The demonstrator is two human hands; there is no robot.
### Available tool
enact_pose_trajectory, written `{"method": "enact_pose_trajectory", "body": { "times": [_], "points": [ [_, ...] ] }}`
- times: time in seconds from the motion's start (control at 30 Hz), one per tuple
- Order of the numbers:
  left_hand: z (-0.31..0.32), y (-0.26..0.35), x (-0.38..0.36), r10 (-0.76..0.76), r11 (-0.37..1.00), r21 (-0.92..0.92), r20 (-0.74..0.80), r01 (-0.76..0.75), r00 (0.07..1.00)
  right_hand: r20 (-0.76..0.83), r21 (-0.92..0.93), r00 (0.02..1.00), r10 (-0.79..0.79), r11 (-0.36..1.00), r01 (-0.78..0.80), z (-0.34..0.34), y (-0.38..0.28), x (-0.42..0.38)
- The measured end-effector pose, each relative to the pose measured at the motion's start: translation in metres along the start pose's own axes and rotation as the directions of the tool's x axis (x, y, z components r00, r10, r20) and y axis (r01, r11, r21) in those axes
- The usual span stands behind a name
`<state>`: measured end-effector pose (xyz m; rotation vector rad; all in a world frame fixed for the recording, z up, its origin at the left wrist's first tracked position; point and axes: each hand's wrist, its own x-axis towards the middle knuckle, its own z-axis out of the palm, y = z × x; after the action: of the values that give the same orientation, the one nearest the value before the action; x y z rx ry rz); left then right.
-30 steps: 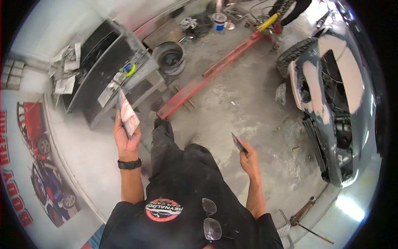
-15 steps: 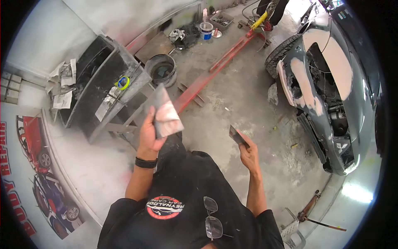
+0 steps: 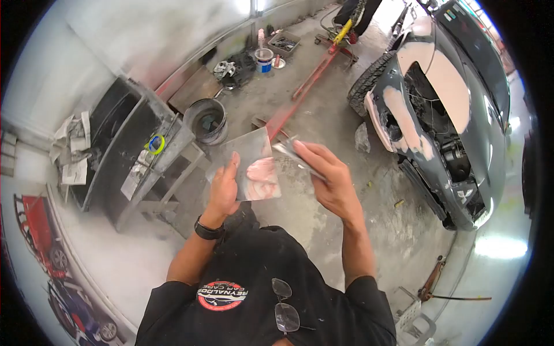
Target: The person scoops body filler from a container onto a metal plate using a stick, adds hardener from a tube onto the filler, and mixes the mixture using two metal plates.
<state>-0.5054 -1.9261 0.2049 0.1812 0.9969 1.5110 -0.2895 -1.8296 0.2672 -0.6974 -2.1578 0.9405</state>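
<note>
My left hand grips a flat grey mixing board by its left edge, thumb over the face. A smeared patch of pink body filler lies on the board's right part. Just right of the board, my right hand is closed around a thin flat metal spreader, whose blade points up and left. Blade and board appear close but apart. Motion blurs the fingers of the right hand a little.
On the right stands a grey car with pink filler patches. A red steel beam crosses the floor. To the left are a bucket, a panel-laden bench and yellow-green tape. Another person's legs show at the top.
The board has turned so its face with the filler shows more fully. My right hand has moved up and left, bringing the spreader near the board. The view has shifted slightly.
</note>
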Motion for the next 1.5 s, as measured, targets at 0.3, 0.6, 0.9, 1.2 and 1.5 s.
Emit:
{"method": "enact_pose_trajectory", "body": {
  "times": [0.3,0.6,0.9,1.2,1.5],
  "points": [
    [0.004,0.019,0.106,0.294,0.492,0.790,0.246,-0.367,0.924,0.311,-0.539,0.950,-0.019,0.820,0.193,0.027,0.041,0.058],
    [0.071,0.123,0.224,-0.128,0.990,0.070,0.049,0.124,0.991,0.246,-0.509,0.953,0.174,0.860,-0.026,0.029,0.061,0.112],
    [0.102,0.095,0.271,-0.395,0.826,-0.192,0.475,0.530,0.786,-0.431,0.041,0.902,-0.011,0.999,0.032,0.011,0.063,0.167],
    [0.118,0.068,0.276,-0.299,0.942,-0.002,0.455,0.337,0.839,-0.143,-0.631,0.962,0.231,0.728,-0.269,-0.031,0.120,0.139],
    [0.136,0.048,0.283,-0.132,0.985,0.143,0.230,0.101,0.964,-0.159,-0.773,0.974,0.159,0.594,-0.223,-0.027,0.098,0.145]
  ]
}}
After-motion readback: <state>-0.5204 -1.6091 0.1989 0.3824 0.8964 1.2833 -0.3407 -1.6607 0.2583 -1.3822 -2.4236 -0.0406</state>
